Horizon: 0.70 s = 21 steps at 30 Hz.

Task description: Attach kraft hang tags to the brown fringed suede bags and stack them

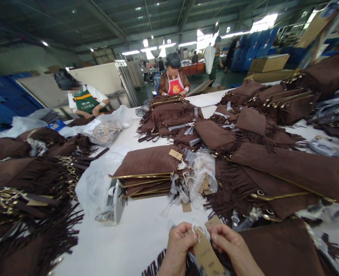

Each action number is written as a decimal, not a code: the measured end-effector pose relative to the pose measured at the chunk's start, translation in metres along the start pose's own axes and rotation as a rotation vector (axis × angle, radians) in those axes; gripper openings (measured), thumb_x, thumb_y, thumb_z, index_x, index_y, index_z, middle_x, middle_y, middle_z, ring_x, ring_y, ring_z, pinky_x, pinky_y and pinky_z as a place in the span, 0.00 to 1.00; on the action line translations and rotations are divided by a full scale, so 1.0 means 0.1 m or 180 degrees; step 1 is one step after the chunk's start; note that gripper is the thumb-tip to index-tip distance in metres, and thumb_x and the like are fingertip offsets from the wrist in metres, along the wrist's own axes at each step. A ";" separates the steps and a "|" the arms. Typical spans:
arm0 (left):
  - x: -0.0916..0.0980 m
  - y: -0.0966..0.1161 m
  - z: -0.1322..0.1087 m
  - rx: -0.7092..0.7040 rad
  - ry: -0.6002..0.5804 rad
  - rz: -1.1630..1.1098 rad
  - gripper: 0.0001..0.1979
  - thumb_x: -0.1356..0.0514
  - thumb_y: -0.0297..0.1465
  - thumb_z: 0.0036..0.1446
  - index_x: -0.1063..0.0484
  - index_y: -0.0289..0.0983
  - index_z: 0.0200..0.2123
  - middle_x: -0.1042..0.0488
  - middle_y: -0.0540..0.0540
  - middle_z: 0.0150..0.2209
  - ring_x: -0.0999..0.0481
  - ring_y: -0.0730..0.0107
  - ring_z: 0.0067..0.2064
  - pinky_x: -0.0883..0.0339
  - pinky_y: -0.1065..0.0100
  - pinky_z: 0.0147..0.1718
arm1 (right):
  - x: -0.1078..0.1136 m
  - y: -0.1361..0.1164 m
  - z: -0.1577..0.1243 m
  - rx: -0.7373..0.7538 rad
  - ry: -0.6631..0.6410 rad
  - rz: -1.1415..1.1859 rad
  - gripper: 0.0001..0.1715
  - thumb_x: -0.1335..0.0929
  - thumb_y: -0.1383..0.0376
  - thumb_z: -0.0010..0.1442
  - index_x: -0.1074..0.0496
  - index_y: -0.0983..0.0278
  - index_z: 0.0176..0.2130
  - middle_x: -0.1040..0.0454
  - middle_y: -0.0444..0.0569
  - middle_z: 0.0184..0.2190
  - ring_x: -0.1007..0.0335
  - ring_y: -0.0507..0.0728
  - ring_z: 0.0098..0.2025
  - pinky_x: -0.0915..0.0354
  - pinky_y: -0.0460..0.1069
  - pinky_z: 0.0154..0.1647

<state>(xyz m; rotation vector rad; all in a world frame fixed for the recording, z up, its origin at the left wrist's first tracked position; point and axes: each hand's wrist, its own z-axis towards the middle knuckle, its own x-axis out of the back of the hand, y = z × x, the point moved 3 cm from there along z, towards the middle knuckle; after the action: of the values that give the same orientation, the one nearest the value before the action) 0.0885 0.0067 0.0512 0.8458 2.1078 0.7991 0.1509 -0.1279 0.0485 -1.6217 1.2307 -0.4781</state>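
At the bottom middle, a tan cardboard hang tag (207, 255) with printed text hangs between my hands, its white string (199, 230) looped at the top. My left hand (178, 245) pinches the tag's upper edge by the string. On the other side, my right hand (229, 243) is closed with thumb and forefinger pinched beside the string, near a second tan tag (213, 221). Below my hands lies dark fringe, mostly hidden. A brown suede bag (284, 249) lies flat to the right of my right hand.
A stack of brown zip bags (146, 161) sits ahead, beside a clear plastic bag (97, 188) and a grey box (118, 203). More fringed bags (290, 165) pile up at right and left. Two co-workers (84, 97) work across the white table (135, 234).
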 end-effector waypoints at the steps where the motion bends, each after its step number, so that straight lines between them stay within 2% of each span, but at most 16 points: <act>1: 0.00 -0.01 0.00 0.0010 -0.0021 -0.0003 0.15 0.33 0.34 0.33 0.30 0.31 0.24 0.29 0.48 0.19 0.35 0.76 0.19 0.47 0.74 0.20 | 0.00 -0.01 0.00 0.0041 0.0006 0.0082 0.18 0.27 0.53 0.42 0.32 0.63 0.26 0.30 0.43 0.27 0.41 0.50 0.23 0.44 0.45 0.25; 3: -0.02 -0.02 0.00 0.0031 -0.0109 -0.0027 0.15 0.33 0.34 0.33 0.30 0.31 0.24 0.30 0.48 0.18 0.36 0.76 0.19 0.47 0.74 0.20 | -0.04 0.00 0.00 0.0014 -0.0147 0.0239 0.23 0.26 0.55 0.41 0.32 0.60 0.36 0.28 0.44 0.34 0.36 0.51 0.26 0.41 0.46 0.28; 5: -0.02 -0.04 0.00 0.0052 -0.0160 -0.0061 0.15 0.32 0.34 0.32 0.30 0.31 0.23 0.30 0.49 0.18 0.36 0.76 0.19 0.46 0.74 0.21 | -0.10 0.03 0.00 -0.0093 -0.0407 0.0251 0.25 0.27 0.54 0.43 0.32 0.60 0.40 0.28 0.45 0.33 0.34 0.52 0.27 0.41 0.46 0.28; 8: -0.01 -0.04 0.00 0.0078 -0.0090 -0.0053 0.16 0.32 0.34 0.31 0.30 0.31 0.23 0.29 0.48 0.19 0.35 0.76 0.20 0.45 0.74 0.22 | -0.14 0.07 0.03 -0.0234 -0.0542 0.0014 0.20 0.28 0.52 0.43 0.30 0.63 0.30 0.30 0.43 0.23 0.37 0.51 0.23 0.43 0.44 0.24; 10: 0.00 -0.02 0.00 0.0083 -0.0048 -0.0034 0.15 0.32 0.34 0.31 0.29 0.30 0.23 0.28 0.47 0.20 0.33 0.74 0.21 0.43 0.73 0.23 | -0.09 0.07 0.06 -0.0263 -0.0345 -0.0201 0.21 0.28 0.50 0.41 0.30 0.65 0.26 0.34 0.40 0.17 0.42 0.49 0.18 0.48 0.43 0.19; 14: 0.02 0.01 0.01 0.0182 0.0046 -0.0043 0.15 0.33 0.32 0.30 0.28 0.30 0.25 0.26 0.45 0.21 0.32 0.72 0.22 0.41 0.71 0.25 | 0.11 -0.04 0.09 -0.0029 0.0211 -0.0516 0.19 0.30 0.51 0.42 0.28 0.65 0.26 0.36 0.38 0.15 0.45 0.48 0.16 0.50 0.43 0.18; 19: 0.01 0.01 0.07 0.0216 0.0204 0.0144 0.15 0.35 0.31 0.33 0.29 0.31 0.29 0.27 0.48 0.21 0.32 0.74 0.22 0.42 0.72 0.25 | 0.29 -0.19 0.05 0.0118 0.0217 -0.1067 0.17 0.32 0.53 0.46 0.26 0.64 0.28 0.36 0.39 0.14 0.41 0.50 0.17 0.46 0.44 0.20; 21: -0.01 0.00 0.12 0.0134 0.0204 0.0372 0.16 0.36 0.32 0.33 0.30 0.31 0.29 0.27 0.48 0.20 0.32 0.74 0.22 0.42 0.72 0.25 | 0.33 -0.27 0.04 0.0305 0.0364 -0.1309 0.17 0.33 0.53 0.48 0.26 0.63 0.30 0.34 0.40 0.15 0.39 0.51 0.18 0.43 0.45 0.21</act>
<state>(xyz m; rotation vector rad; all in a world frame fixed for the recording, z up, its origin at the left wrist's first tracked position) 0.0986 0.0095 0.0442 0.9854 2.1537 0.8553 0.1801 -0.1560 0.0626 -1.7878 0.9369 -0.8836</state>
